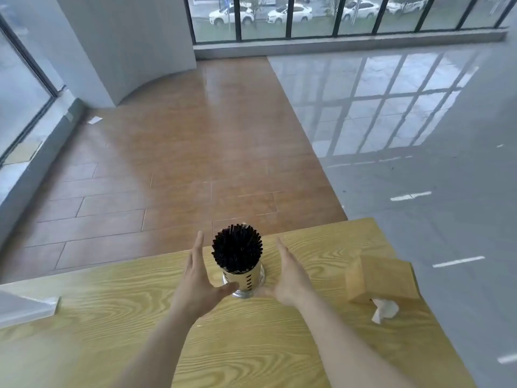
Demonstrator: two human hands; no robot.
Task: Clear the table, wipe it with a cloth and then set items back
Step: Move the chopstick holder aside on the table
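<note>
On the far part of the table (pixel 117 317) stands the metal holder (pixel 244 281) full of black chopsticks (pixel 237 252), and the left hand (pixel 195 278) and right hand (pixel 291 278), both spread open and holding nothing, flank it, so an uneven squeeze could tip this tall holder.

Both bare forearms stretched forward, converging slightly. Left hand (pixel 195 278) flat and upright, palm facing inward, fingers extended together, thumb (pixel 225 289) angled toward the right. Right hand (pixel 291 278) mirrored, palm inward, fingers straight. Hands spread apart, gripping nothing.
</note>
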